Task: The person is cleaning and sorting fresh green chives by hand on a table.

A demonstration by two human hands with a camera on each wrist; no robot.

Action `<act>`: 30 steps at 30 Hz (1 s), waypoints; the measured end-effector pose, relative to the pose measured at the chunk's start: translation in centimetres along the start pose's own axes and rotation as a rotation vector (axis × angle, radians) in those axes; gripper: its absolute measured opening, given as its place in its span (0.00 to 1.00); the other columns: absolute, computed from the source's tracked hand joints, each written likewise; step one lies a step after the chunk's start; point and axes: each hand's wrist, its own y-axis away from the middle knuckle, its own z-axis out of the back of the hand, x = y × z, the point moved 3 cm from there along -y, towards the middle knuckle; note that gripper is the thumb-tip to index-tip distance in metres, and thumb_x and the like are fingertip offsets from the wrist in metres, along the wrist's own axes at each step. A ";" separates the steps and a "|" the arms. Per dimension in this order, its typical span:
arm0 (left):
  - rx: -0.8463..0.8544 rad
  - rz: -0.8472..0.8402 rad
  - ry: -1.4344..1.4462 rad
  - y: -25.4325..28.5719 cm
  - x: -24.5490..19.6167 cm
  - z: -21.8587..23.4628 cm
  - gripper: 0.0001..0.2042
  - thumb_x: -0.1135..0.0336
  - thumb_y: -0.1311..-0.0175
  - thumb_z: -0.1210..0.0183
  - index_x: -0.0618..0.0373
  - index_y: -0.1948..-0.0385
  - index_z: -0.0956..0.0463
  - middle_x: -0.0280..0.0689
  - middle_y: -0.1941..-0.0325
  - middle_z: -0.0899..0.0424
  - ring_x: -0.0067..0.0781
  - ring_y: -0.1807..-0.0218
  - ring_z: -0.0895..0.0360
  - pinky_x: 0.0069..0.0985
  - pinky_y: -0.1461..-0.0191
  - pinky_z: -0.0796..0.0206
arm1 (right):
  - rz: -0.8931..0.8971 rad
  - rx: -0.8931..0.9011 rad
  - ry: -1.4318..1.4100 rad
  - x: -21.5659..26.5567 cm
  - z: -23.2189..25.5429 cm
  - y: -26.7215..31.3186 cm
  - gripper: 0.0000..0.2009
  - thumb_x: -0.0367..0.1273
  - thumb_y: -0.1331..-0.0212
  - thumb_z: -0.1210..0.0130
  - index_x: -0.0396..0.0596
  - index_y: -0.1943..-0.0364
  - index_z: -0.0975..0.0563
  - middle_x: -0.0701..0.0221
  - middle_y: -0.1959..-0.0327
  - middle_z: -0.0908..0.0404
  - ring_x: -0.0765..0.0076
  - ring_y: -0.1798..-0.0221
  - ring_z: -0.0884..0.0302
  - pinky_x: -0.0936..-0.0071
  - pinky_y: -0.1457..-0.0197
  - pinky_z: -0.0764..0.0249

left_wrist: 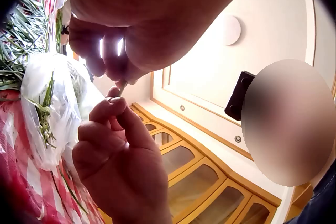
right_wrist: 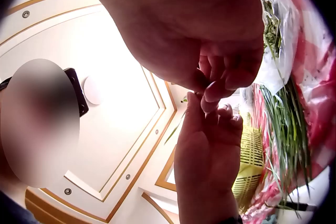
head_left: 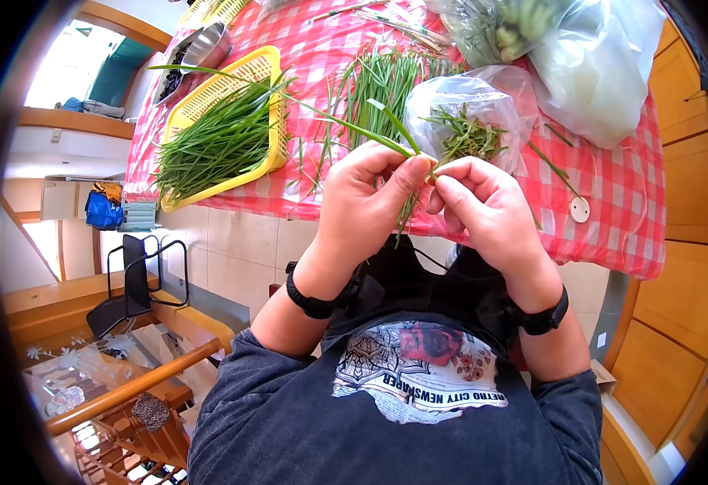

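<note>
In the head view my left hand (head_left: 370, 190) pinches a green chive (head_left: 377, 137) between thumb and forefinger, its long leaves pointing up and to the left. My right hand (head_left: 487, 198) meets it fingertip to fingertip, thumb and forefinger pinching the chive's lower end. Both wrist views show the two hands close together, with fingers covering most of that end. Just beyond the hands, a clear plastic bag (head_left: 428, 103) lies open with chive trimmings (head_left: 471, 139) inside. Behind the left hand, a pile of loose chives (head_left: 382, 85) is spread on the table.
A yellow basket (head_left: 276, 93) full of chives stands at the left on the red checked tablecloth (head_left: 322, 40). Metal bowls (head_left: 208, 47) sit behind it. Bulging plastic bags (head_left: 596, 73) fill the back right. A small white disc (head_left: 579, 210) lies near the front right edge.
</note>
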 end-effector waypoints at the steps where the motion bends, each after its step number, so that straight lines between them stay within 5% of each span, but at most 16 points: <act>1: 0.000 0.001 0.000 0.0 -0.1 0.0 0.09 0.66 0.30 0.31 0.65 0.64 0.13 0.38 0.67 0.14 0.25 0.65 0.20 0.26 0.61 0.30 | 0.000 0.003 -0.034 0.0 -0.1 0.1 0.06 0.29 0.24 0.43 0.41 0.53 0.20 0.75 0.64 0.15 0.87 0.68 0.24 0.86 0.66 0.28; 21: 0.002 0.032 0.094 -0.1 -0.8 -0.2 0.09 0.67 0.24 0.36 0.65 0.59 0.17 0.33 0.62 0.11 0.16 0.61 0.21 0.19 0.56 0.28 | 0.022 -0.074 0.077 -0.3 0.5 0.6 0.08 0.29 0.23 0.44 0.40 0.50 0.19 0.74 0.68 0.14 0.87 0.71 0.25 0.85 0.67 0.27; 26: 0.120 0.075 0.012 0.0 -0.6 -0.4 0.08 0.67 0.20 0.43 0.63 0.55 0.21 0.36 0.59 0.11 0.18 0.61 0.19 0.21 0.53 0.27 | 0.230 -0.319 0.057 0.1 -1.1 0.7 0.10 0.29 0.25 0.43 0.39 0.48 0.18 0.78 0.68 0.16 0.86 0.69 0.24 0.85 0.64 0.27; 30: 0.103 0.187 0.231 0.0 -0.7 -1.1 0.07 0.68 0.20 0.44 0.64 0.55 0.23 0.32 0.68 0.15 0.15 0.66 0.22 0.20 0.62 0.30 | 0.401 -0.242 0.373 -0.4 0.7 0.4 0.10 0.29 0.26 0.43 0.39 0.49 0.18 0.76 0.65 0.14 0.86 0.67 0.23 0.83 0.62 0.26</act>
